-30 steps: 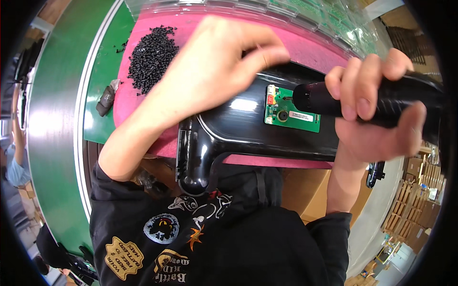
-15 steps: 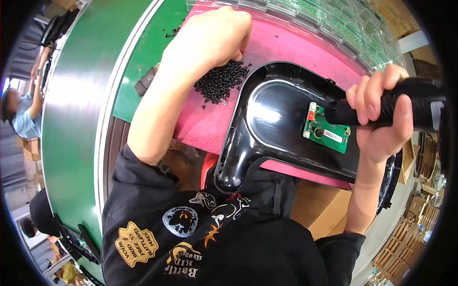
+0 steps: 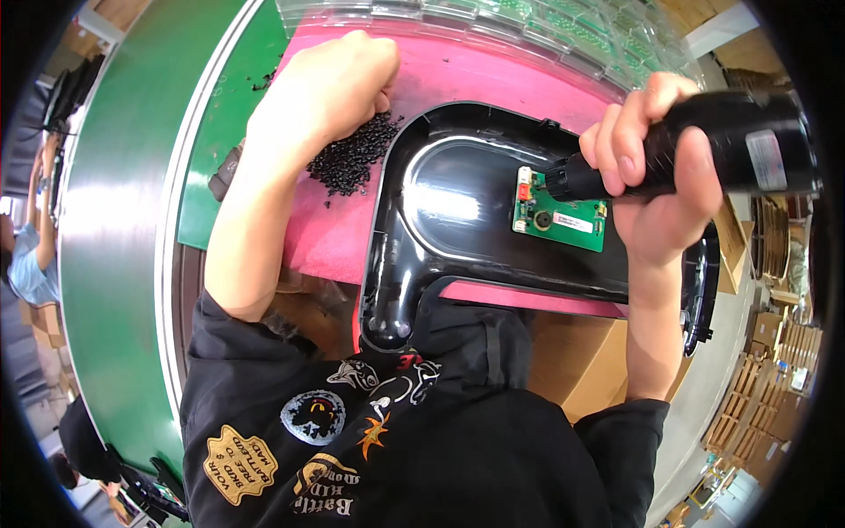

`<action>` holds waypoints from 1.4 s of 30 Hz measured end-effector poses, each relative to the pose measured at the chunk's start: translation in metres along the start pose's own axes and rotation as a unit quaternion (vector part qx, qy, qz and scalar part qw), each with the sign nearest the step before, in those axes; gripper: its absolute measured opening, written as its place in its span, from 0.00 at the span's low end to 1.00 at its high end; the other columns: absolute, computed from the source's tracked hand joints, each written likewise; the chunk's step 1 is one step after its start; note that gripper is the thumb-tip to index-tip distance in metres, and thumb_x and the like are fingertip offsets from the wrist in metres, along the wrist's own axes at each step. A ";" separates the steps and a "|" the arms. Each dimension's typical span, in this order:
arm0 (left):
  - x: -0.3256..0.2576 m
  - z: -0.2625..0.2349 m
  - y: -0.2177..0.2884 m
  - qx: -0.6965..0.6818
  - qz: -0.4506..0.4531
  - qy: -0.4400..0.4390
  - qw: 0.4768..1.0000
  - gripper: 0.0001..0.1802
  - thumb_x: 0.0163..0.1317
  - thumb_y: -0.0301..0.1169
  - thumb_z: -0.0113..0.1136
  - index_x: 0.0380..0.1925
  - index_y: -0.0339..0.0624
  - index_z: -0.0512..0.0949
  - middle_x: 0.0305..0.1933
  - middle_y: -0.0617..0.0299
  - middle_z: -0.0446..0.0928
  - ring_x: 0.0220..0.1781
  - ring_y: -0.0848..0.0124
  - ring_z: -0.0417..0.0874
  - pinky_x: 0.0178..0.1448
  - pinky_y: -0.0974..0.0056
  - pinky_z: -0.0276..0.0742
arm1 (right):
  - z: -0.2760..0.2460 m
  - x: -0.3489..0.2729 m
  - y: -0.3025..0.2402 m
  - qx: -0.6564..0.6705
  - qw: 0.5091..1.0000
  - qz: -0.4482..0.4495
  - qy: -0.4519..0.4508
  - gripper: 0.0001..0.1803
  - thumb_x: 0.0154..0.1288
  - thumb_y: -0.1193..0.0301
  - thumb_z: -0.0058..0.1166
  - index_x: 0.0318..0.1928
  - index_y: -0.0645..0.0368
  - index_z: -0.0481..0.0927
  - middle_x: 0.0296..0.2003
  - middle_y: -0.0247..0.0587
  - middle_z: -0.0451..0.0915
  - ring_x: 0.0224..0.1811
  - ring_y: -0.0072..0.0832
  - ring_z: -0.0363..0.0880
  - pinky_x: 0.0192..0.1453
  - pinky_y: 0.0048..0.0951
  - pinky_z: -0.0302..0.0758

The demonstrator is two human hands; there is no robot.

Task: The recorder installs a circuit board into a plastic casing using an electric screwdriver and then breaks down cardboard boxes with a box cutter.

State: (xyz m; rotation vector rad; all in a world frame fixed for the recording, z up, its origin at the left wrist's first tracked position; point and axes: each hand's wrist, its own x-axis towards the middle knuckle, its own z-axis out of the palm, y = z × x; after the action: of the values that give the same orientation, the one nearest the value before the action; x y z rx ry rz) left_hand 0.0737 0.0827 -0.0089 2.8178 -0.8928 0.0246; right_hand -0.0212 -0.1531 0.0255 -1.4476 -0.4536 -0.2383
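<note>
Nearest, has one black casing (image 3: 493, 255) lying lengthwise left to right, with its left end bent toward the body, past the near edge of one pink mat (image 3: 326, 233). Has one green circuit board (image 3: 563, 235) on it, near its middle. Grasps one black power driver (image 3: 739, 132) with the right hand (image 3: 650, 213), aiming its long axis, tip first, left toward the board's far left corner. Curls the left hand (image 3: 339, 88) at one pile of black parts (image 3: 348, 167); cannot tell about anything pinched. Beyond, has a strip of mat before several transparent trays (image 3: 563, 35).
</note>
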 end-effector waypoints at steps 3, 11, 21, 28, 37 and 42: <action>0.001 -0.004 0.003 -0.079 -0.017 0.063 0.995 0.04 0.49 0.23 0.60 0.26 0.35 0.79 0.28 0.50 0.79 0.34 0.55 0.81 0.38 0.59 0.75 | -0.009 -0.006 -0.015 0.085 0.996 -0.023 -0.029 0.20 0.61 0.51 0.50 0.39 0.55 0.67 0.18 0.27 0.66 0.17 0.18 0.60 0.31 0.25 0.60; -0.001 0.001 0.069 -0.425 0.252 0.065 0.867 0.07 0.47 0.23 0.67 0.27 0.34 0.81 0.29 0.59 0.81 0.33 0.69 0.81 0.41 0.67 0.75 | -0.008 -0.022 -0.054 0.176 0.977 -0.123 0.001 0.22 0.46 0.54 0.62 0.37 0.52 0.69 0.19 0.23 0.69 0.20 0.15 0.65 0.36 0.22 0.61; -0.005 -0.006 0.074 -0.472 0.223 -0.027 0.853 0.11 0.44 0.25 0.69 0.29 0.34 0.80 0.32 0.58 0.81 0.35 0.69 0.81 0.42 0.67 0.75 | 0.001 -0.023 -0.050 0.174 0.977 -0.125 -0.011 0.22 0.48 0.54 0.61 0.37 0.52 0.68 0.20 0.23 0.69 0.20 0.16 0.66 0.36 0.24 0.63; 0.010 -0.004 0.014 -0.160 0.147 0.144 0.965 0.08 0.53 0.25 0.59 0.34 0.34 0.78 0.36 0.52 0.80 0.38 0.57 0.80 0.45 0.61 0.74 | 0.003 -0.030 -0.032 0.080 0.996 -0.009 -0.038 0.26 0.57 0.46 0.53 0.40 0.53 0.63 0.19 0.26 0.67 0.17 0.17 0.62 0.30 0.25 0.62; 0.009 0.015 0.003 -0.076 0.036 0.004 0.996 0.07 0.47 0.23 0.61 0.28 0.34 0.79 0.28 0.49 0.79 0.35 0.55 0.81 0.41 0.58 0.76 | 0.008 -0.028 -0.019 0.046 0.998 0.027 0.014 0.27 0.57 0.45 0.53 0.39 0.54 0.64 0.17 0.27 0.65 0.14 0.17 0.60 0.26 0.25 0.60; 0.006 0.012 0.004 -0.059 0.032 0.023 0.997 0.04 0.48 0.24 0.59 0.25 0.35 0.78 0.27 0.49 0.79 0.34 0.53 0.80 0.40 0.57 0.76 | 0.016 -0.026 -0.016 0.013 1.000 0.019 0.002 0.27 0.56 0.46 0.55 0.37 0.54 0.64 0.16 0.26 0.65 0.13 0.16 0.58 0.22 0.21 0.58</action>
State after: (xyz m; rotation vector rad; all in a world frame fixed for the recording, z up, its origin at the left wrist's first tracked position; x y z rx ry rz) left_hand 0.0752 0.0738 -0.0196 2.6687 -0.9428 0.0449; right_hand -0.0542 -0.1418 0.0297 -1.4286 -0.4243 -0.2047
